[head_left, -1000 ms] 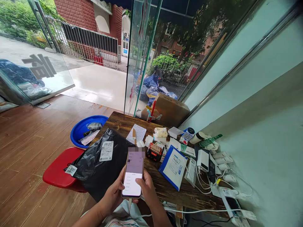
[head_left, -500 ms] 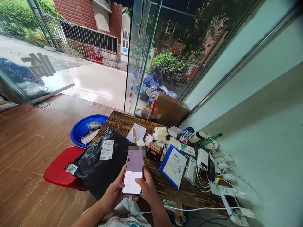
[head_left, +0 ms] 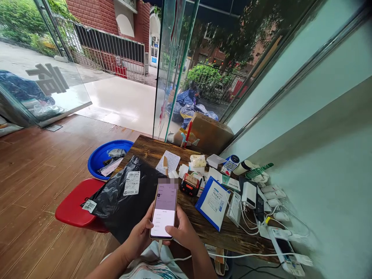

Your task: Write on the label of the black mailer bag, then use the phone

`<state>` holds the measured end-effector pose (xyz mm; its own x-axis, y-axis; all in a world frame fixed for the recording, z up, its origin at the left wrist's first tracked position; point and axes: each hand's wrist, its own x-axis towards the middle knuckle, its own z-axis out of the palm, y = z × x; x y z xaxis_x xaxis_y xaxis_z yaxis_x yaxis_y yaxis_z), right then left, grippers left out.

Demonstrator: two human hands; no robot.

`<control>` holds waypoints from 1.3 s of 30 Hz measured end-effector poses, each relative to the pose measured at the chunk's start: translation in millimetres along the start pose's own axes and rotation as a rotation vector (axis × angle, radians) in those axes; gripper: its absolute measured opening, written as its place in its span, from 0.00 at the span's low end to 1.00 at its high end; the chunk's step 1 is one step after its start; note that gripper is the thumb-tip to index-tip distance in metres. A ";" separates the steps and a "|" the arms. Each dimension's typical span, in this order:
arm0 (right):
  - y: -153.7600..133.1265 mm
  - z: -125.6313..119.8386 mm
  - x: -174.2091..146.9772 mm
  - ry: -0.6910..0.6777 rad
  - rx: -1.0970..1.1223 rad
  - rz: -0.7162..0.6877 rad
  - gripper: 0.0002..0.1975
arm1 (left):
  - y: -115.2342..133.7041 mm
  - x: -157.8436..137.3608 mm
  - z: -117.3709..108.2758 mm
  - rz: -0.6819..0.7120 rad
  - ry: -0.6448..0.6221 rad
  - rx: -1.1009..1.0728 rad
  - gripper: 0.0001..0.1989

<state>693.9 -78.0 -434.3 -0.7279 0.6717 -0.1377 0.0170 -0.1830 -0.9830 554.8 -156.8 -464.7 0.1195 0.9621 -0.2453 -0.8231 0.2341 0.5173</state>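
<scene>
Between my two hands is a smartphone (head_left: 163,213), held upright with its lit screen facing me and a white cable plugged into its bottom end. My left hand (head_left: 142,229) grips the phone's left edge, thumb at the lower left of the screen. On the right edge, my right hand (head_left: 181,229) holds it too, with the thumb over the lower right of the screen. Left of the phone, a black plastic parcel bag (head_left: 116,209) with white labels lies over the table edge and a red stool. A small black-and-orange label printer (head_left: 189,186) stands just right of the phone.
The wooden table (head_left: 145,147) also carries a knife (head_left: 165,164) on paper, a blue-and-white envelope (head_left: 213,203), a power bank (head_left: 249,194) and tangled cables. Left of it are a red stool (head_left: 75,205) and a blue basin (head_left: 95,159). A cardboard box (head_left: 207,133) stands behind.
My right thumb has slid slightly down the screen. Both hands still hold the phone, and the things on the table stay put; the view has shifted a little.
</scene>
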 end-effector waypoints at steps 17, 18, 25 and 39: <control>1.4 0.0 0.6 -0.024 -0.011 0.032 0.31 | -3.5 -0.4 -8.4 0.016 0.001 0.014 0.46; 1.5 0.1 0.4 -0.024 -0.016 0.026 0.31 | -4.1 -0.7 -9.0 0.017 0.001 0.014 0.46; 0.0 2.2 -2.2 -0.019 -0.026 0.024 0.31 | -5.0 -2.6 -8.4 0.007 0.003 -0.001 0.46; 4.8 1.3 -3.0 -0.036 -0.012 -0.011 0.31 | -3.3 -5.6 -6.4 0.014 -0.007 0.007 0.44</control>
<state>695.3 -81.8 -438.5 -0.7523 0.6473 -0.1225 0.0172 -0.1666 -0.9859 553.2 -163.8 -470.3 0.1115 0.9662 -0.2325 -0.8209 0.2214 0.5265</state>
